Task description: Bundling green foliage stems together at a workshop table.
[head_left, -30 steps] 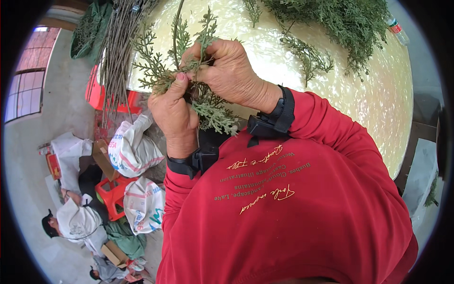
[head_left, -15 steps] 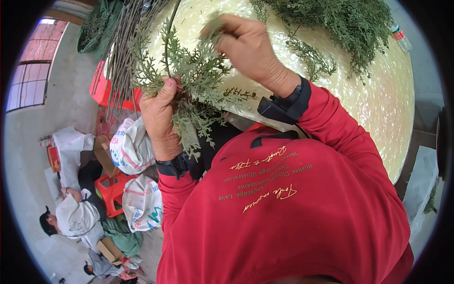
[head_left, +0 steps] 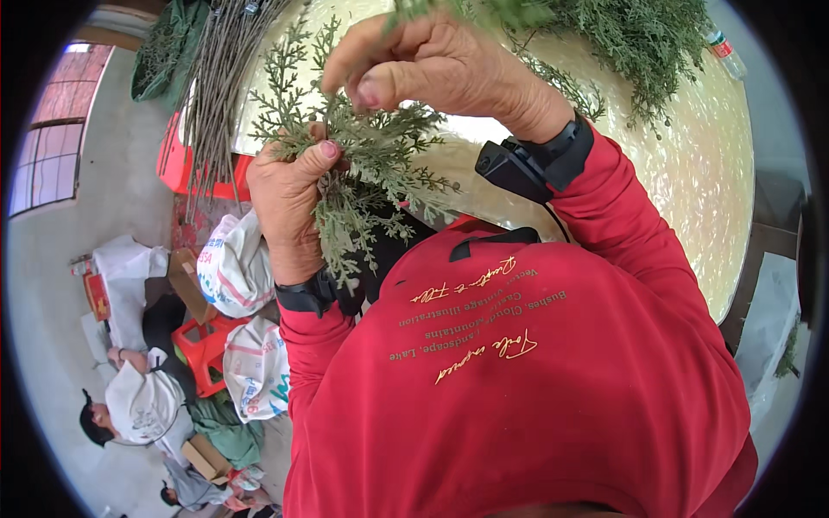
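A spray of green artificial cypress-like foliage [head_left: 371, 155] is in my left hand [head_left: 289, 203], whose thumb and fingers are closed round its stem. Leafy sprigs fan out above, beside and below that grip. Just above them is my right hand [head_left: 440, 69], with thumb and forefinger bent in toward the top of the stem. What those fingers hold, if anything, is hidden. At the top edge, behind the right hand, is a blurred green sprig [head_left: 505, 12]; I cannot tell whether the hand touches it.
A pile of green foliage [head_left: 635, 60] lies on the pale shiny table [head_left: 682, 207], near a plastic bottle [head_left: 725, 53]. Bare brown stems [head_left: 226, 78] stick out over a red stool [head_left: 175, 164] at left. White sacks [head_left: 235, 266] stand below; a seated person [head_left: 142, 401] is further off.
My right hand has moved slightly down and left, closer to the stem above my left hand. The long stem that rose above the spray no longer shows there. My left hand keeps its grip.
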Motion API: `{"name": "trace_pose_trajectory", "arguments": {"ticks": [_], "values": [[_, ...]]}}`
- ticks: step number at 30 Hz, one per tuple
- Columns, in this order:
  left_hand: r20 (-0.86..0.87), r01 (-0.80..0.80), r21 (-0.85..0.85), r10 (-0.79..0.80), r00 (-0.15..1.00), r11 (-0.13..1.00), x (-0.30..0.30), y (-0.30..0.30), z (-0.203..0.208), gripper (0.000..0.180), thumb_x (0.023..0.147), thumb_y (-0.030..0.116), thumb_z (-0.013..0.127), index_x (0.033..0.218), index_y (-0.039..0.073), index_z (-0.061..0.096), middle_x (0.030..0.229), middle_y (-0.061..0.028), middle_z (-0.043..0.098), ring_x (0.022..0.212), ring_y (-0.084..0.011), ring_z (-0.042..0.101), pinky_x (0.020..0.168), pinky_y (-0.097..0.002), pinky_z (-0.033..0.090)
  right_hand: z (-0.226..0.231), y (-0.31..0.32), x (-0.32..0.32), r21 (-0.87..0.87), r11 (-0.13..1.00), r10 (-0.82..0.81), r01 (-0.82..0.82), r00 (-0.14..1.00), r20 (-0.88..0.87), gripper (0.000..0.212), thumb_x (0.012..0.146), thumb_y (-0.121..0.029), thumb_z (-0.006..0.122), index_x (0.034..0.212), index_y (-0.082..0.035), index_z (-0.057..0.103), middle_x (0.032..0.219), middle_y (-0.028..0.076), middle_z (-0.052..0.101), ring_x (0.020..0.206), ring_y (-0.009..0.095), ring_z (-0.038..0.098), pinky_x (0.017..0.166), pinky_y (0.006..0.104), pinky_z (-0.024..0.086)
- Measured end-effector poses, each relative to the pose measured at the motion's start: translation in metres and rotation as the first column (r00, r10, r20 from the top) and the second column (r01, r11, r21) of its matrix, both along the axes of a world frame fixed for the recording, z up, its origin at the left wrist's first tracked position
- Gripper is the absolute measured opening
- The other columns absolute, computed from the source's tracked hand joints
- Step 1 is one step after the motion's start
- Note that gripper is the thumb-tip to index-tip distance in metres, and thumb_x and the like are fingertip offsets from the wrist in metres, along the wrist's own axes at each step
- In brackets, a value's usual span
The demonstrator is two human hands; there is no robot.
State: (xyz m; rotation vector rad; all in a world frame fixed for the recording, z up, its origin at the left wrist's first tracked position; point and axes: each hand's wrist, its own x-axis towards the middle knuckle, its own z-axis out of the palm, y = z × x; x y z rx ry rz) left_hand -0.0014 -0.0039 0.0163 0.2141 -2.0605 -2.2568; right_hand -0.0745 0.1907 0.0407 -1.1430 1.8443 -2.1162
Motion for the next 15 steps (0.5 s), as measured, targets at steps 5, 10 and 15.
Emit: {"name": "trace_pose_trajectory", "arguments": {"ticks": [5, 10, 15], "values": [[-0.011, 0.006, -0.003, -0.006, 1.000, 1.000, -0.003, 0.001, -0.002, 0.030, 0.065, 0.001, 0.073, 0.090, -0.004, 0.058, 0.079, -0.0071, 0.061, 0.063, -0.0134, 0.056, 0.058, -0.0239, 0.047, 0.002, -0.003, 0.003, 0.045, 0.999, 0.025, -0.019, 0.989, -0.143, 0.019, 0.077, -0.016, 0.061, 0.090, -0.003, 0.064, 0.064, 0.002, 0.059, 0.054, 0.007, 0.052, 0.053, 0.0221, 0.044], [-0.106, -0.036, -0.091, 0.026, 0.994, 0.995, -0.004, 0.007, 0.001, 0.028, 0.067, -0.001, 0.072, 0.091, -0.004, 0.058, 0.081, -0.0070, 0.061, 0.068, -0.0125, 0.056, 0.063, -0.0217, 0.045, 0.005, -0.002, 0.005, 0.072, 0.997, -0.034, 0.040, 0.996, -0.081, 0.017, 0.078, -0.017, 0.060, 0.087, -0.003, 0.064, 0.061, 0.000, 0.058, 0.055, 0.007, 0.052, 0.054, 0.0230, 0.044], [-0.293, -0.340, -0.257, 0.262, 0.919, 0.905, 0.014, -0.006, 0.022, 0.021, 0.071, -0.002, 0.068, 0.089, -0.005, 0.058, 0.081, -0.0071, 0.060, 0.071, -0.0121, 0.055, 0.066, -0.0214, 0.044, 0.009, -0.003, 0.006, 0.107, 0.984, -0.132, 0.140, 0.988, -0.081, 0.017, 0.079, -0.018, 0.058, 0.082, -0.003, 0.064, 0.062, 0.002, 0.059, 0.056, 0.010, 0.055, 0.056, 0.0253, 0.045]]}}
